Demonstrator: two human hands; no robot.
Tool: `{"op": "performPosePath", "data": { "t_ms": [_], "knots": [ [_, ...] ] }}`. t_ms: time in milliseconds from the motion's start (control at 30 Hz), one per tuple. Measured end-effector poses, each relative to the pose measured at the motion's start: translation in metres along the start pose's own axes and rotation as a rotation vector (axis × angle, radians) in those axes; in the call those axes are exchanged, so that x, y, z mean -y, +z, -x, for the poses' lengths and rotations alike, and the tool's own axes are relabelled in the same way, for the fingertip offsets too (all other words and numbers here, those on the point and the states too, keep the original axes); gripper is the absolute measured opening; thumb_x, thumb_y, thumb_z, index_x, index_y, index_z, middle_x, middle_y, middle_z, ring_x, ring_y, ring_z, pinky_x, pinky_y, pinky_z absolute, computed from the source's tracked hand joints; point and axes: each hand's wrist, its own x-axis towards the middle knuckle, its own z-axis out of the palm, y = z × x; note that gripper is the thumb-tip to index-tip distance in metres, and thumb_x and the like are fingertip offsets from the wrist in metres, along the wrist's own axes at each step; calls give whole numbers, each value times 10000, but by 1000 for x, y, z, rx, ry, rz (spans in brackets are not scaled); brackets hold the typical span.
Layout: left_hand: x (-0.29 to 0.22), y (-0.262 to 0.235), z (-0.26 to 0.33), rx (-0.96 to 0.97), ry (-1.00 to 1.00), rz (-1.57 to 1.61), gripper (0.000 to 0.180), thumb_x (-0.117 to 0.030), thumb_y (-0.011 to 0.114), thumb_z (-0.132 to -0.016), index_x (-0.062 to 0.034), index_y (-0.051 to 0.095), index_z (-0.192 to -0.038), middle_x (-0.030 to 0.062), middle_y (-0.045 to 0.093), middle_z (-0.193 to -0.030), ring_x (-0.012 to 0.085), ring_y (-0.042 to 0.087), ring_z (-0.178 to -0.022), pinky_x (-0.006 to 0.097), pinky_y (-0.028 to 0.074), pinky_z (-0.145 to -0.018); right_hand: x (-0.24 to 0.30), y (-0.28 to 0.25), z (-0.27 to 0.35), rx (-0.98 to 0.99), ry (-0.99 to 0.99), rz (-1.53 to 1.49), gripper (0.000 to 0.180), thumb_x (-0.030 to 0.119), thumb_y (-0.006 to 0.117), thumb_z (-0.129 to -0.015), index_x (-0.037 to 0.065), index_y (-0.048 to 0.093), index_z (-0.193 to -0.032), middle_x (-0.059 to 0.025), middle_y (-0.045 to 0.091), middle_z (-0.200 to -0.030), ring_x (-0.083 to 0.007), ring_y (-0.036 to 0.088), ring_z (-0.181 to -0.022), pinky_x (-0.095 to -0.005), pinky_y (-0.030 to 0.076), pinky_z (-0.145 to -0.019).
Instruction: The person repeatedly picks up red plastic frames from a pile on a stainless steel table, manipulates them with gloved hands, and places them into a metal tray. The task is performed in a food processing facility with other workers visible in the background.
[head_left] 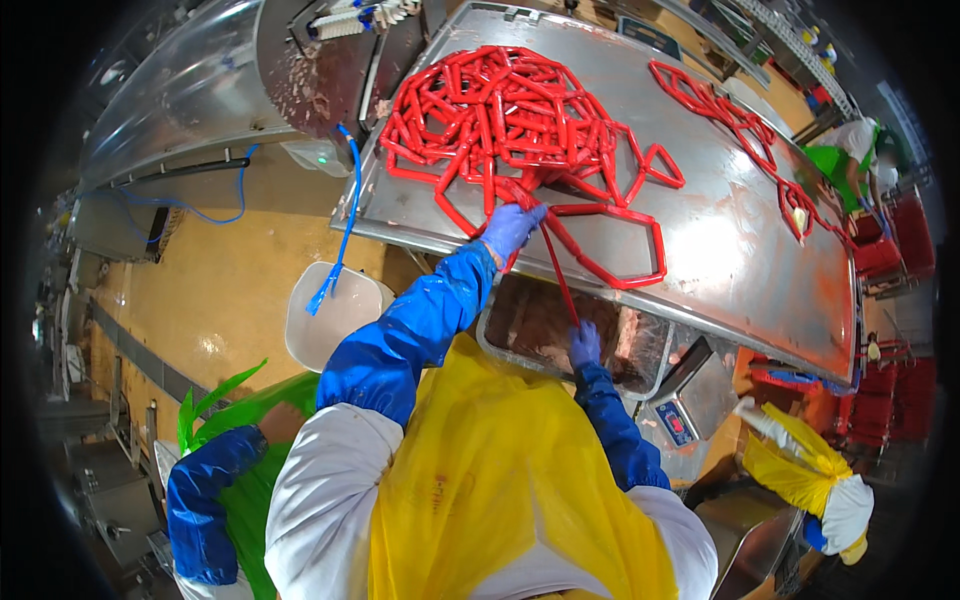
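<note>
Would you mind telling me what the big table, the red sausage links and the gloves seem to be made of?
The table looks like stainless steel: grey, dully shiny, with smeared reflections. The sausage links seem cased in glossy red plastic film, judging by their bright highlights. The glove on the left hand and that on the right hand look like thin purple-blue nitrile or latex, clinging closely; which one cannot be told.

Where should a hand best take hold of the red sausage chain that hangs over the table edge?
Probably on the straight taut link between the left hand and right hand, coming from the table's near edge. There the red sausage chain runs single and free, while the pile behind is tangled.
</note>
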Motion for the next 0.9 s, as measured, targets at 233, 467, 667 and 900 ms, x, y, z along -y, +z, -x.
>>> {"op": "performPosePath", "data": {
  "t_ms": [233,467,667,900],
  "knots": [
    [-22,-14,-4,-40,73,-15,429,-458,764,-932,-32,745,-894,42,658,-738,127,575,-625,310,470,-578,-56,-24,-32,671,341,556,378,310,519,-995,118,696,-1268,-215,662,-1316,-417,605,-1248,-507,487,-1066],
    [11,1,29,256,14,-396,525,-544,724,-935,-22,780,-919,66,717,-750,168,659,-677,327,545,-677,118,-48,-91,150,167,-929,454,373,588,-1052,-11,668,-1281,-176,725,-1193,-195,668,-1102,-378,493,-1012],
    [20,14,2,294,166,-330,316,-324,695,-948,-15,762,-940,103,743,-857,191,679,-775,371,532,-697,253,-86,-90,185,-86,-189,284,325,650,-999,91,731,-1138,-207,698,-1189,-368,647,-1089,-490,504,-901],
    [23,-32,17,471,282,-658,251,-163,596,-927,-35,753,-1075,150,763,-955,253,720,-836,421,548,-741,231,-63,-119,255,-44,-359,196,124,709,-926,16,786,-1070,-117,769,-1040,-224,739,-848,-348,576,-784]
  ]
}}
